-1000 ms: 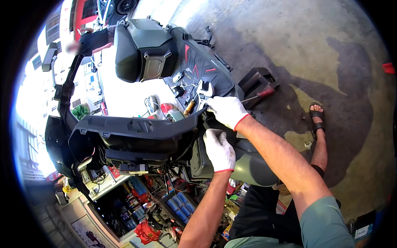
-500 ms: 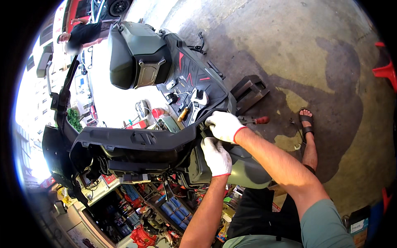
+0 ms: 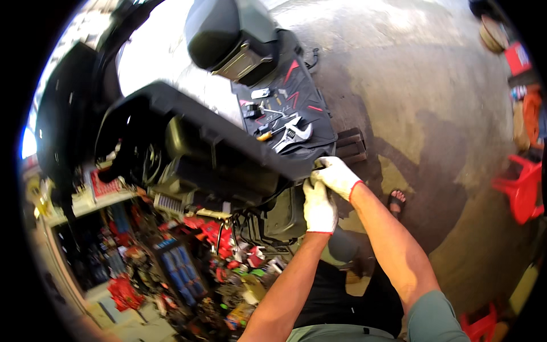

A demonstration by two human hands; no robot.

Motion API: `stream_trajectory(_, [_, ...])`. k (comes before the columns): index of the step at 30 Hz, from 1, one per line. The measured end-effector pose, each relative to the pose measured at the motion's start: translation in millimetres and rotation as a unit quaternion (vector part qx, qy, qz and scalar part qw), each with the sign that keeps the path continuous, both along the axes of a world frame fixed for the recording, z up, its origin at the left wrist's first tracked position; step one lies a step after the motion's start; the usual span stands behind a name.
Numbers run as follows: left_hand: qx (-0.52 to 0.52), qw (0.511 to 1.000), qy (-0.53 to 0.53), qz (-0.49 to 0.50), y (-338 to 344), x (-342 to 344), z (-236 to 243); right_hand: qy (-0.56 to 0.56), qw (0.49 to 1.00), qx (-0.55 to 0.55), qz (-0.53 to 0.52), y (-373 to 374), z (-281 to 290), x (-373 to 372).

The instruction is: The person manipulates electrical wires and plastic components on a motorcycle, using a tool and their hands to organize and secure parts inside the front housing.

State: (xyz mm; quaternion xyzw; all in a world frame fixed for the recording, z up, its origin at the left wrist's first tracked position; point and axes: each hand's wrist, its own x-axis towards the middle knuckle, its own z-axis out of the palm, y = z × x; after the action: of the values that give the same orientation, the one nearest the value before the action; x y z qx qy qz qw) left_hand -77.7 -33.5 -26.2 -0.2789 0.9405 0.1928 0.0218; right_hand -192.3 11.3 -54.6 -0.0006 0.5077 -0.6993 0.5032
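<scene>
Both my hands wear white gloves with red cuffs and meet at the end of a long black plastic panel [image 3: 228,128] on a motor scooter. My right hand [image 3: 337,175] is closed, its fingers curled over the panel's end. Just below and to the left, my left hand [image 3: 319,210] is closed too, fingertips pressed in by the panel's lower edge; the gloves hide whatever they pinch. Beyond the hands, an adjustable wrench [image 3: 295,135] and a yellow-handled tool [image 3: 265,137] lie on the scooter's dark footboard mat [image 3: 310,117], among smaller tools.
A grey-green storage box [image 3: 250,25] stands at the scooter's far end. Lower left, shelves hold cluttered parts, blue bins [image 3: 185,273] and a red bag [image 3: 124,293]. A red plastic chair [image 3: 521,188] is on the right. My sandalled foot [image 3: 397,199] rests on the concrete floor [image 3: 399,91].
The view has shifted, and the black panel now slants more steeply, showing more of its inside. My hands appear farther right, still at its end. The red-handled tool is out of sight.
</scene>
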Motion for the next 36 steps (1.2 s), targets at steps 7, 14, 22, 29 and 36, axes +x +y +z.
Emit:
stream_trajectory(7, [0.119, 0.989, 0.089, 0.015, 0, 17, 32, 0.025, 0.989, 0.145, 0.027, -4, 24, -2])
stream_trajectory(14, [0.189, 0.965, 0.18, -0.03, 9, 89, 75, 0.008, 0.984, 0.169, -0.055, -16, 28, 8])
stream_trajectory(22, [0.318, 0.918, 0.234, 0.019, -11, 134, 74, -0.012, 0.965, 0.24, -0.105, -8, 17, 4])
stream_trajectory(29, [0.37, 0.88, 0.266, 0.132, -24, 160, 67, -0.029, 0.962, 0.258, -0.088, 10, -7, -9])
stream_trajectory(36, [0.365, 0.872, 0.245, 0.215, -20, 177, 58, -0.005, 0.97, 0.23, -0.075, 14, -8, -3])
